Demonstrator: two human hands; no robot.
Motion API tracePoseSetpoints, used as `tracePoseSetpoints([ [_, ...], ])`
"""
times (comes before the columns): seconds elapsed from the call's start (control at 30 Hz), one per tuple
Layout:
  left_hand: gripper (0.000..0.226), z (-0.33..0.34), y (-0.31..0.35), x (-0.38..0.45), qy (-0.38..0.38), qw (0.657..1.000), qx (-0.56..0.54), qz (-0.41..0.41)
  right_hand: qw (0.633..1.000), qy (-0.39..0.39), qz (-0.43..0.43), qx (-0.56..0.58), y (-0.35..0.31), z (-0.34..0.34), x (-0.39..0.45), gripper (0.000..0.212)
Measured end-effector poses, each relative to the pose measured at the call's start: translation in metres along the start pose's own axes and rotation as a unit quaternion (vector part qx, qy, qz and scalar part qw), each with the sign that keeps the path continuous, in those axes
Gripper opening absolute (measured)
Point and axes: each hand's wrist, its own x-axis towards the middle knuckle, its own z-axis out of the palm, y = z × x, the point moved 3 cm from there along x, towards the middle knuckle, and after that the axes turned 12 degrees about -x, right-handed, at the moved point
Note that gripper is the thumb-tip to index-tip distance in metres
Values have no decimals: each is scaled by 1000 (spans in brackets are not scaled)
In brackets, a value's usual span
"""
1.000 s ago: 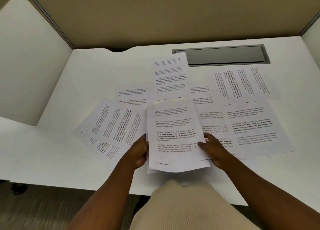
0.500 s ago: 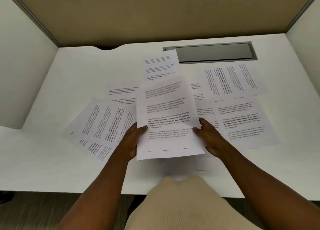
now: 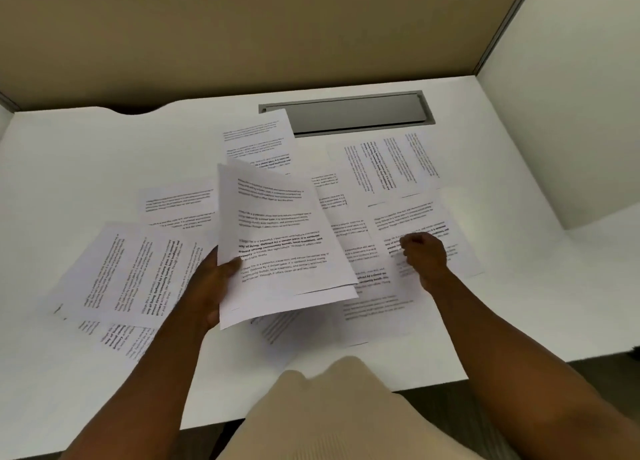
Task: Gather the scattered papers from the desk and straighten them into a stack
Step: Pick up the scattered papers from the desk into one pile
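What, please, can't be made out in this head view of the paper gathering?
- Sheet count in the held bundle of white printed sheets: overlapping edges hide it.
- Printed wording: blurred, too small.
- Right hand fingertips on the white printed sheet on the desk: knuckles hide the grip.
- Left hand fingers: behind the bundle.

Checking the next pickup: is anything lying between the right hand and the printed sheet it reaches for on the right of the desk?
Nothing visible. The right hand is already over the white printed sheet, which lies uncovered on top of its neighbours on the white desk.
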Motion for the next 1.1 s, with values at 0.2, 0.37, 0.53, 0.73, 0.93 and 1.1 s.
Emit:
tracePoseSetpoints([
  [0.2, 43, 7, 0, 2, -11, 1000, -19, -12, 963, 138, 31, -230, 46, -61, 48, 44],
  [0.37, 40, 14, 1, 0, -2, 1000, -22, -17, 956, 95, 122, -250, 56, -78, 67, 83],
  [0.53, 38, 17, 7, 3, 14, 1000, -22, -17, 947, 55, 130, -290, 56, -82, 77, 92],
  [0.73, 39, 21, 10, 7, 19, 999, -24, -19, 947, 34, 104, -301, 51, -82, 75, 71],
  [0.93, 42, 21, 9, 10, 21, 999, -25, -27, 973, 57, 60, -214, 28, -89, 49, 53],
  [1.1, 45, 19, 8, 11, 25, 999, -22, -28, 983, 58, 0, -176, -3, -109, 18, 41],
])
